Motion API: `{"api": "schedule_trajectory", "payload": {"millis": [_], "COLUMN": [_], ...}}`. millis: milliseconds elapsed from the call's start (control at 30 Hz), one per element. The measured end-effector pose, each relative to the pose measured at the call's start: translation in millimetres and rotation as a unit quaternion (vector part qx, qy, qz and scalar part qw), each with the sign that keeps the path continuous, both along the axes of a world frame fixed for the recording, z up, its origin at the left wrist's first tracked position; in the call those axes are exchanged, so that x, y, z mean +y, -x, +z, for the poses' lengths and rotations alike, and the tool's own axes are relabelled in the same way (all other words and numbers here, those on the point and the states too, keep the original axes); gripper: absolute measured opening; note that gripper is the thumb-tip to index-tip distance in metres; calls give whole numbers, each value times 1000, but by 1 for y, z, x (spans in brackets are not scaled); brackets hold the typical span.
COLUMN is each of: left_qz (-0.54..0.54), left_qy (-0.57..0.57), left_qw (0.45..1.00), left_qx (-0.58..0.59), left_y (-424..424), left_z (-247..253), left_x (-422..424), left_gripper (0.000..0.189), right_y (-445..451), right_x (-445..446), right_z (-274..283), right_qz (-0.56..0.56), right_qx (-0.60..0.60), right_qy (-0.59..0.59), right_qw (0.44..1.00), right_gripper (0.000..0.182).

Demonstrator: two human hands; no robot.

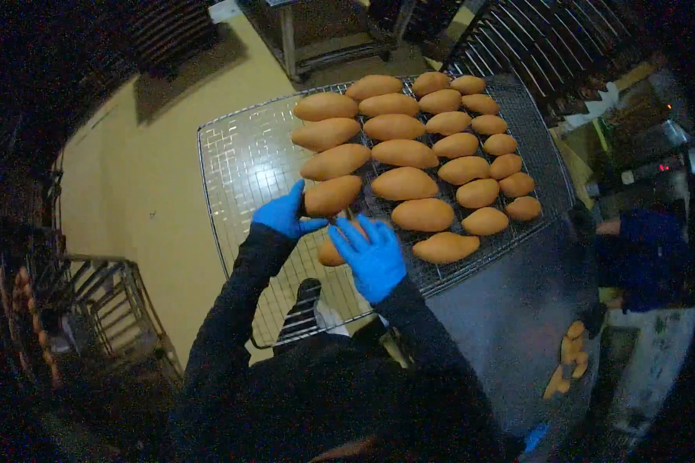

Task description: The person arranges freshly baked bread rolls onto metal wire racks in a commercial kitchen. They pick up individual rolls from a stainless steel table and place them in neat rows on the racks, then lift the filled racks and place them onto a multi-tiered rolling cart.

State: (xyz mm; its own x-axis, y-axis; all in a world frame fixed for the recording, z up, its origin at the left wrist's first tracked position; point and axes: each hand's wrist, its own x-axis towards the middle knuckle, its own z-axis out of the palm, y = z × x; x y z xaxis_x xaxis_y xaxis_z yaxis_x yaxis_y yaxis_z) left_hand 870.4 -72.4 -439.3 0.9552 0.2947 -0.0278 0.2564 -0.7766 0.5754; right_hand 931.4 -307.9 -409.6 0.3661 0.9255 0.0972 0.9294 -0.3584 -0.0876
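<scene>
A large wire rack (231, 173) lies before me, its left part reaching out over the floor. Rows of golden-brown elongated bread rolls (404, 183) cover its middle and right. My left hand (286, 214), in a blue glove, has thumb and fingers spread around the left end of a roll (336, 194) and appears to touch it. Close beside it, my right hand (373, 254), also gloved in blue, spreads its fingers over a nearer roll (329, 254). Another roll shows partly behind those fingers. Whether the right hand grips anything is hidden.
Under the rack's right side is a grey table (486, 301), with several more rolls (570, 353) near its far right. A person in dark blue clothing (643, 254) stands there. Slatted metal racks (533, 46) rise at the back right, and a metal frame (113, 307) stands at lower left.
</scene>
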Motion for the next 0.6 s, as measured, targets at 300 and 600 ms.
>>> {"api": "schedule_trajectory", "payload": {"millis": [300,600], "left_qz": [-52,-132], "left_qy": [-99,-45], "left_qw": [990,958], "left_qx": [-86,-252], "left_y": [1,-10], "left_z": [-41,0], "left_x": [32,-13], "left_gripper": [63,45], "right_y": [-8,11], "right_x": [42,-33], "right_z": [-39,-32], "right_qz": [-157,-282], "right_qx": [-17,93], "right_qy": [0,-168], "right_qw": [988,940], "right_gripper": [63,67]}}
